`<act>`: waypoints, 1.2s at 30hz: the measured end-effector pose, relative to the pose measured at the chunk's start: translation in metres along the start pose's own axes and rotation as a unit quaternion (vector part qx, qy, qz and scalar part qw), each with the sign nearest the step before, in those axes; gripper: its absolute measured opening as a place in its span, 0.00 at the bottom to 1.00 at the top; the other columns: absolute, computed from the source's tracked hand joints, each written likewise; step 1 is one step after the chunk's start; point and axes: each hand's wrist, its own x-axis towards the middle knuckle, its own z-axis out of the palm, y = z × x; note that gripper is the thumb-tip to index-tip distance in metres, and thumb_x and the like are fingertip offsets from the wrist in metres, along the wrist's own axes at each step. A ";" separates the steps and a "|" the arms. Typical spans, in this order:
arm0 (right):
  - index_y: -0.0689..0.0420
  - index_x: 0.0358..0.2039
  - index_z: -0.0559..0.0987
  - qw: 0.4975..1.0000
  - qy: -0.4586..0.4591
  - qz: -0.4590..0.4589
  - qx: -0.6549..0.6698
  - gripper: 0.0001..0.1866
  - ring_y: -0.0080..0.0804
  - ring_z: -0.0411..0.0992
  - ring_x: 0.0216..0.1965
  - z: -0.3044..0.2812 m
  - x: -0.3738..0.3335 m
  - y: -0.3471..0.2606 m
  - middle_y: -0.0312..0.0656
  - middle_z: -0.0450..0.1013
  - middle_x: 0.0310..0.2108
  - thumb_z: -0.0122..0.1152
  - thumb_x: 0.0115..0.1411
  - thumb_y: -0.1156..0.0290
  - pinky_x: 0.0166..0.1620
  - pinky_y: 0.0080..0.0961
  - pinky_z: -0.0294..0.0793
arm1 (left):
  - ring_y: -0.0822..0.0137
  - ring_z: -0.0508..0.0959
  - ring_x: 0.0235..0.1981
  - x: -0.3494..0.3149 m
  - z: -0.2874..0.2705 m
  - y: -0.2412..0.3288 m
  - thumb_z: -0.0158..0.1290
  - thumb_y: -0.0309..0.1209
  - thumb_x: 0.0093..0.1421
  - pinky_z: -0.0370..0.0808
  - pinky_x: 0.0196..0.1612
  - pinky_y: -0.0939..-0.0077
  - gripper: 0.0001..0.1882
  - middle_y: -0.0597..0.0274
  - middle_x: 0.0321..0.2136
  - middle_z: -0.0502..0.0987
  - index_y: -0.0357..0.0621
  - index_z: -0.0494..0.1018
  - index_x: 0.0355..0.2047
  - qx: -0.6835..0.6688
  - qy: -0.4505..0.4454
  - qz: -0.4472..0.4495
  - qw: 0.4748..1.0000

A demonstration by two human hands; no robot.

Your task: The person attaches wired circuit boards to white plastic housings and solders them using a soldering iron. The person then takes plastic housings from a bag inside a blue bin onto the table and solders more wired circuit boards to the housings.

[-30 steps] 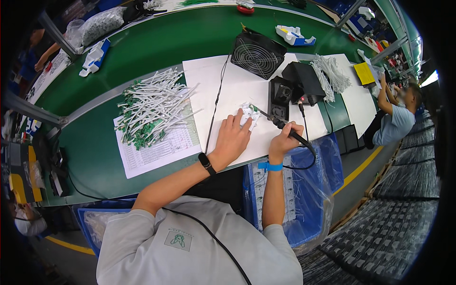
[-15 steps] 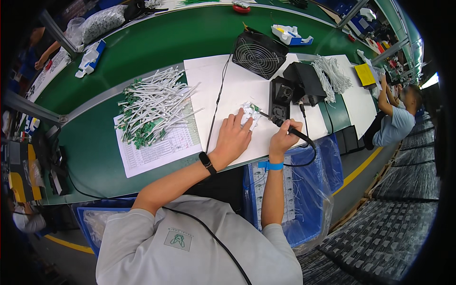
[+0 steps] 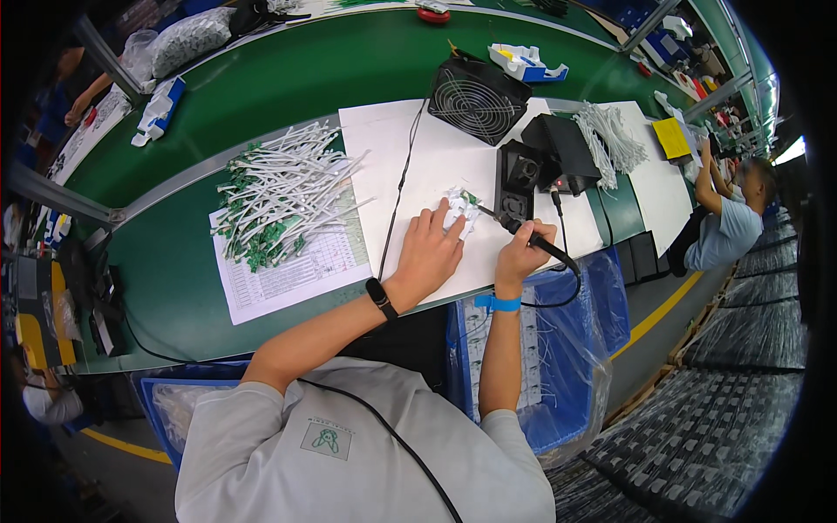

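The left hand (image 3: 429, 253) is pinning a small white wired part (image 3: 460, 209) near the counter's front edge. The right hand (image 3: 520, 253), its grip closed on a soldering iron (image 3: 523, 234), is tipping it onto that part; the joint likely needs steady contact next.

- The only view sits on my head and looks steeply down over my shoulders onto the green workbench (image 3: 288, 78).
- It is near enough that my left hand (image 3: 429, 253) and right hand (image 3: 521, 254) sit close to the middle.
- The fisheye bends the bench edge into an arc and darkens the corners.
- At the right rim it reaches another person (image 3: 728, 222).
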 end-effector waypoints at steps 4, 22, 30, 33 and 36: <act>0.59 0.31 0.63 1.000 0.006 -0.007 0.001 0.10 0.22 0.58 0.27 0.000 -0.001 0.000 0.36 0.60 0.24 0.54 0.67 0.74 0.32 0.23 0.59 | 0.52 0.70 0.46 0.000 0.001 0.000 0.60 0.31 0.57 0.69 0.47 0.63 0.22 0.36 0.58 0.69 0.38 0.76 0.52 -0.014 0.005 0.000 1.000; 0.59 0.30 0.63 1.000 0.008 0.003 0.014 0.11 0.23 0.59 0.28 0.000 -0.002 0.007 0.36 0.60 0.25 0.55 0.67 0.73 0.33 0.23 0.61 | 0.52 0.70 0.47 0.000 -0.001 0.000 0.60 0.31 0.56 0.69 0.47 0.63 0.22 0.38 0.58 0.69 0.39 0.76 0.52 -0.014 0.004 -0.005 1.000; 0.58 0.31 0.63 0.999 0.024 -0.036 0.005 0.08 0.24 0.57 0.30 -0.006 -0.001 -0.001 0.36 0.58 0.26 0.50 0.69 0.76 0.36 0.22 0.61 | 0.53 0.71 0.47 -0.002 -0.001 -0.001 0.60 0.32 0.56 0.69 0.47 0.63 0.22 0.39 0.57 0.70 0.40 0.76 0.51 -0.005 0.015 -0.002 1.000; 0.59 0.32 0.66 0.995 0.081 -0.058 -0.005 0.07 0.25 0.60 0.31 -0.017 -0.001 -0.001 0.38 0.62 0.28 0.51 0.68 0.74 0.38 0.24 0.64 | 0.53 0.71 0.47 -0.003 0.000 -0.001 0.60 0.32 0.56 0.69 0.47 0.63 0.22 0.38 0.57 0.70 0.40 0.76 0.51 -0.009 0.017 -0.003 1.000; 0.61 0.35 0.68 0.990 0.117 -0.062 -0.041 0.07 0.29 0.64 0.33 -0.035 0.006 0.004 0.41 0.65 0.30 0.54 0.67 0.73 0.41 0.29 0.67 | 0.52 0.71 0.47 -0.003 0.001 -0.001 0.59 0.33 0.56 0.69 0.47 0.63 0.22 0.38 0.57 0.70 0.40 0.76 0.51 -0.010 0.018 -0.001 1.000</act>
